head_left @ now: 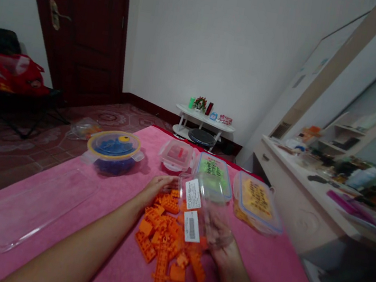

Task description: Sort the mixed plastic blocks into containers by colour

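Observation:
A heap of orange building bricks lies on the pink cloth in front of me. My right hand grips a clear plastic box with white labels, tipped up over the heap. My left hand lies at the far edge of the heap, fingers curled against the bricks and the box's rim. A clear flat lid lies on the cloth at the left.
On the pink cloth behind the heap stand a round tub of blue bricks, a small box with red bricks, a box of green bricks and a box of yellow bricks. A dresser is right.

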`<act>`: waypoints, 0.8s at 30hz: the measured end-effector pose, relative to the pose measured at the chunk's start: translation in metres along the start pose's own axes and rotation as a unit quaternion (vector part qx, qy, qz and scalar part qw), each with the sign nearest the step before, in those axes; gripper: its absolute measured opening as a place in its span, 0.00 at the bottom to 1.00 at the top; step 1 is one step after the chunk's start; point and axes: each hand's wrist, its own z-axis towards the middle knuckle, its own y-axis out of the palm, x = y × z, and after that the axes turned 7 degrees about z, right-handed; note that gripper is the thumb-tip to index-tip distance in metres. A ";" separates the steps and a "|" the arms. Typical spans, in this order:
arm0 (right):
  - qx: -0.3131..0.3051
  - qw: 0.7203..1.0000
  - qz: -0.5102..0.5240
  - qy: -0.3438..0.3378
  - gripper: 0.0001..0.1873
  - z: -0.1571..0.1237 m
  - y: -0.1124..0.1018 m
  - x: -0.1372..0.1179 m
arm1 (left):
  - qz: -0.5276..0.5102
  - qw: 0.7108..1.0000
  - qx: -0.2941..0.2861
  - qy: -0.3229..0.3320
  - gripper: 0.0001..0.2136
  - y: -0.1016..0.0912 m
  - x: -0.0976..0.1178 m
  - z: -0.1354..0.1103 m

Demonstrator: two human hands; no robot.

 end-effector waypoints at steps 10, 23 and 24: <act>0.207 0.969 -0.095 -0.094 0.21 -0.053 0.020 -0.096 | -0.058 0.998 -0.024 0.012 0.27 -0.007 -0.010 0.005; 0.135 0.674 -0.714 -0.130 0.22 -0.148 0.000 -0.044 | -0.041 0.999 -0.012 0.006 0.27 -0.006 -0.011 0.003; 0.149 0.687 -0.697 -0.141 0.21 -0.143 -0.003 -0.051 | -0.041 0.999 -0.013 0.004 0.27 -0.006 -0.011 0.003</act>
